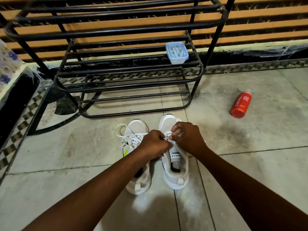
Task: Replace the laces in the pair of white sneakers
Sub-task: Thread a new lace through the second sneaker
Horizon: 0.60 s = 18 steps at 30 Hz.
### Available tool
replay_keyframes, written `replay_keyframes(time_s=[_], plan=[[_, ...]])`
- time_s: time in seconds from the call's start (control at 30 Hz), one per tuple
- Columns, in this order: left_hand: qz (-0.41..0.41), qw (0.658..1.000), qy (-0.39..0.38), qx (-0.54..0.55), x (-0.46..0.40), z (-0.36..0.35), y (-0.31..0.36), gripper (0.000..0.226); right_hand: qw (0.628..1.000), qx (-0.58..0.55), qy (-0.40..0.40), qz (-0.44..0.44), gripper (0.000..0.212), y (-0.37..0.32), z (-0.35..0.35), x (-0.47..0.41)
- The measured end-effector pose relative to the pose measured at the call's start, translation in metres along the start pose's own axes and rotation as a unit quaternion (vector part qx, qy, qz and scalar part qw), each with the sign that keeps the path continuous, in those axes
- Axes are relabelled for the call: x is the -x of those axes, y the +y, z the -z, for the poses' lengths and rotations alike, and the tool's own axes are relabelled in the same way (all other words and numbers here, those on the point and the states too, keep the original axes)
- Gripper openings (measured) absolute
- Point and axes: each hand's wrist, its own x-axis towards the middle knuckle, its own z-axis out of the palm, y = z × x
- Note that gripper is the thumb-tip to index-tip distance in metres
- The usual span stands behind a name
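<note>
Two white sneakers stand side by side on the tiled floor, toes pointing away from me. The left sneaker [137, 180] has a white lace [121, 130] threaded through it, with a loose loop lying over its toe. Over the right sneaker [176, 172] both hands meet at the eyelets. My left hand [154, 144] and my right hand [186, 135] each pinch a short white lace [167, 135] that shows between the fingers. Most of that lace is hidden under my hands.
A black metal shoe rack [130, 77] stands just beyond the sneakers. On its shelf sits a lidded clear box [177, 53] holding white laces. A red body-wash bottle [240, 105] lies on the floor to the right. A black ledge with patterned cloth [10, 77] borders the left.
</note>
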Motion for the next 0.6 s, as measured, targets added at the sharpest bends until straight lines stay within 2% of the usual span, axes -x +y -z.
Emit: replay_keyframes(time_s=[0.17, 0.23, 0.3, 0.33, 0.5, 0.6], plan=[[-0.003, 1.000, 0.004, 0.012, 0.002, -0.002, 0.002, 0.058, 1.000, -0.014, 0.010, -0.019, 0.020, 0.004, -0.011, -0.003], [-0.005, 1.000, 0.009, 0.018, 0.002, -0.001, 0.002, 0.042, 1.000, -0.019, 0.018, 0.001, 0.019, 0.004, -0.019, -0.003], [-0.019, 0.999, 0.026, 0.024, 0.000, 0.001, 0.001, 0.015, 0.999, -0.025, 0.031, 0.011, 0.021, 0.003, -0.022, -0.003], [-0.035, 0.998, 0.042, 0.017, -0.004, 0.002, -0.001, 0.010, 0.999, -0.032, 0.041, 0.013, 0.021, 0.002, -0.021, -0.001], [-0.125, 0.982, 0.098, -0.105, -0.020, 0.001, -0.012, 0.016, 0.985, 0.045, 0.160, 0.038, 0.022, 0.000, -0.007, 0.034], [-0.160, 0.969, 0.113, -0.148, -0.024, -0.004, -0.016, 0.027, 0.983, 0.013, 0.149, 0.110, 0.017, 0.011, -0.006, 0.058]])
